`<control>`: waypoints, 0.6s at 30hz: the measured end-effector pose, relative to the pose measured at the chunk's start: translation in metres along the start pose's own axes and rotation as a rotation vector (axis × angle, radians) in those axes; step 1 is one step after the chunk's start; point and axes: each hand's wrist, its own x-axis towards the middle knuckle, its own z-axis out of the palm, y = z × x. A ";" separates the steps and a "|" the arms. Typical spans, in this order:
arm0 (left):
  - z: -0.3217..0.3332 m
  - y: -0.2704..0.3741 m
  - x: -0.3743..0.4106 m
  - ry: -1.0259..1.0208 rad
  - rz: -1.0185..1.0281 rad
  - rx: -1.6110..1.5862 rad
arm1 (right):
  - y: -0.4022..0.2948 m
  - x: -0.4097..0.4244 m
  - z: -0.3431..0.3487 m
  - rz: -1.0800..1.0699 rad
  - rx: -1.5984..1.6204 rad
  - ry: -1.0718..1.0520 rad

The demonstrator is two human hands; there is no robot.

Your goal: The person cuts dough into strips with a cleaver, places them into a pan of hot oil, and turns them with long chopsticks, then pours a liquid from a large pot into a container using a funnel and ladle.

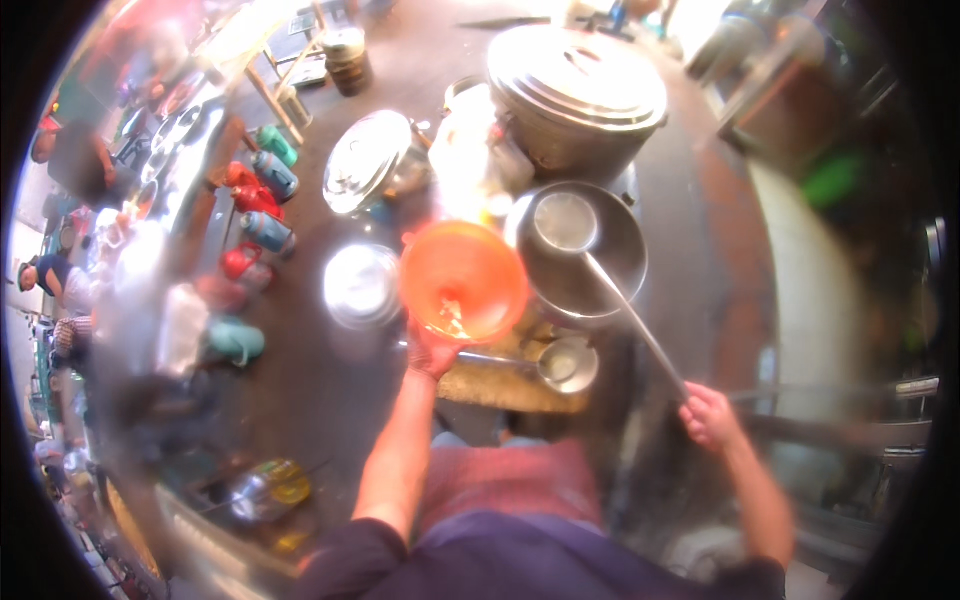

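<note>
My left hand (433, 351) grips the near rim of an orange plastic bowl (495, 262), with a few pale bits low inside it. Out to the right, my right hand (707, 417) is closed around the end of a long metal handle. That handle belongs to a ladle (567, 222), whose round scoop is over a wide metal pot (634, 259). The orange bowl is just left of this pot. Below the bowl, a second ladle (568, 366) lies across a tan surface (510, 390), its handle running behind my left hand.
A big lidded pot (577, 127) stands beyond the open pot. Further left are a smaller lidded pot (369, 161) and a shiny round metal vessel (361, 286). Several thermos flasks (268, 235) line the left side. A person (52, 281) is at the far left.
</note>
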 end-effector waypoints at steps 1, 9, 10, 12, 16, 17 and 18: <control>0.008 0.000 0.002 -0.002 0.003 0.044 | -0.001 -0.012 0.002 -0.014 0.004 0.030; -0.099 -0.039 0.054 -0.053 -0.145 0.004 | -0.049 -0.118 0.033 -0.067 -0.128 0.174; -0.097 -0.041 0.057 0.017 -0.196 -0.209 | -0.049 -0.126 0.035 -0.094 -0.123 0.131; -0.096 -0.043 0.060 0.006 -0.208 -0.225 | -0.041 -0.140 0.044 -0.087 -0.097 0.148; -0.085 -0.047 0.066 0.003 -0.208 -0.275 | -0.033 -0.150 0.082 -0.023 -0.070 0.148; -0.086 -0.047 0.066 0.000 -0.211 -0.289 | -0.031 -0.147 0.091 0.000 -0.069 0.139; -0.087 -0.048 0.067 -0.041 -0.202 -0.303 | -0.027 -0.143 0.098 -0.003 -0.089 0.139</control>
